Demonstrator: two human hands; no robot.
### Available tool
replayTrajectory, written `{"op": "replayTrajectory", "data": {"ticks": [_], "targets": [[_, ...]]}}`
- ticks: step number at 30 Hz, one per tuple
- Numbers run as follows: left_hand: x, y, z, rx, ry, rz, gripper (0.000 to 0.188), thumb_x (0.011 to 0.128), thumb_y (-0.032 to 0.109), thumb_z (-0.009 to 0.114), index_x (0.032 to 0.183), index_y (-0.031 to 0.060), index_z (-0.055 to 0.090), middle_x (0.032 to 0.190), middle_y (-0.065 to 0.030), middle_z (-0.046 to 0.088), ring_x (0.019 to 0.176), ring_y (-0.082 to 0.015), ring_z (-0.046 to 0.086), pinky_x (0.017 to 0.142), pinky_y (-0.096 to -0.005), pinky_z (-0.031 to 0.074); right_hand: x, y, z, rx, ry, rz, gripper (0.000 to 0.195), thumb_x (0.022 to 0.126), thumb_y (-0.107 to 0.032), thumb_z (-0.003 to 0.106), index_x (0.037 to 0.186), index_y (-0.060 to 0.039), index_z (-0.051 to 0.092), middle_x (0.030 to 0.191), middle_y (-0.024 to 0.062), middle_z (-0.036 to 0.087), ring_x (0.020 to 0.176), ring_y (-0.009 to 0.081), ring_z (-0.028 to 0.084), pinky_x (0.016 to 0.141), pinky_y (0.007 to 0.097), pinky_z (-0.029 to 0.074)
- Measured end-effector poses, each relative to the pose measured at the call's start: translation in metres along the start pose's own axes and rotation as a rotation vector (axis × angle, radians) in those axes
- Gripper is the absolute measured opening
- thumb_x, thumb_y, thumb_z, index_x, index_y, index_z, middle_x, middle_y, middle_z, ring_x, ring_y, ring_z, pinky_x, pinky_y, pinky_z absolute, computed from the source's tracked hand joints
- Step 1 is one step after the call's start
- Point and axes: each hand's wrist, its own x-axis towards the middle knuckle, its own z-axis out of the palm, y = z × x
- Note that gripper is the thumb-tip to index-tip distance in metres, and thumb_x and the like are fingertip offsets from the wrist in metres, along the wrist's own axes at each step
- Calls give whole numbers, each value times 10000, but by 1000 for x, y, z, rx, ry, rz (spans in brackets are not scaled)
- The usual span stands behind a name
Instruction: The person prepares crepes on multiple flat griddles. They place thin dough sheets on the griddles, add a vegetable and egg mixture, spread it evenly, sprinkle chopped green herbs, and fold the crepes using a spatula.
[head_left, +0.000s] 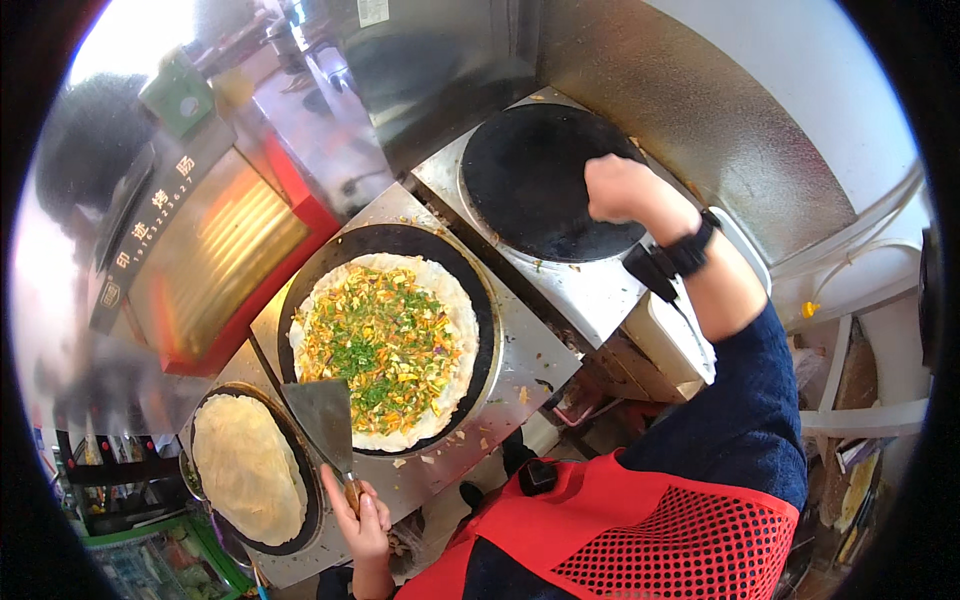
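Note:
My left hand (364, 525) grips the wooden handle of a wide metal spatula (322, 420), with one finger stretched along it. The spatula's blade overlaps the near left edge of a round flatbread (457, 315), which lies on the middle black griddle (491, 330) under chopped vegetables and green herbs. Over the right side of the far black griddle (540, 180) is my right hand (619, 187), closed in a fist; no object shows in it, though its palm is hidden. A folded pale flatbread (247, 469) lies on the left griddle (307, 480).
A red-framed sausage roller cooker (225, 255) stands at the upper left. Steel panels (450, 67) rise behind the griddles. A white plastic container (675, 330) sits below my right forearm. Food crumbs dot the steel griddle surround (525, 375). A green-edged container (202, 540) is at lower left.

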Motion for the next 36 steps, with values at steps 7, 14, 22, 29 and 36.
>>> {"op": "replayTrajectory", "data": {"ticks": [7,14,22,29,36], "targets": [[90,45,87,-367,-458,-167,416,968,114,485,1367,64,377,896,-19,505,602,-84,444,502,-221,357,30,14,52,197,402,4,226,812,-254,591,916,-101,719,884,157,687,856,332,667,773,433,540],[238,70,260,-644,-654,-209,320,972,145,489,1272,35,478,1299,-227,493,1227,-364,480,1070,-449,380,-44,27,100,223,426,-99,157,799,-141,559,758,-53,682,751,174,663,753,349,665,685,439,543],[304,27,434,-386,-812,-280,418,924,277,593,1321,180,505,1427,-177,343,1352,-369,247,1103,-541,211,-239,85,106,681,217,139,152,830,-148,616,876,-27,698,713,173,658,667,276,657,637,382,514],[260,32,472,-298,-776,-354,372,943,214,567,1297,142,478,1312,-145,436,1129,-320,462,984,-498,387,-288,139,159,1586,-26,426,281,925,-191,586,1143,-24,643,774,2,615,567,50,486,510,188,398],[125,62,358,286,-974,-130,359,971,183,515,1291,37,441,779,-3,532,491,-47,418,407,-198,347,-314,129,214,2295,-124,682,274,990,-269,456,1184,-93,537,692,96,522,404,53,266,362,185,171]]}}
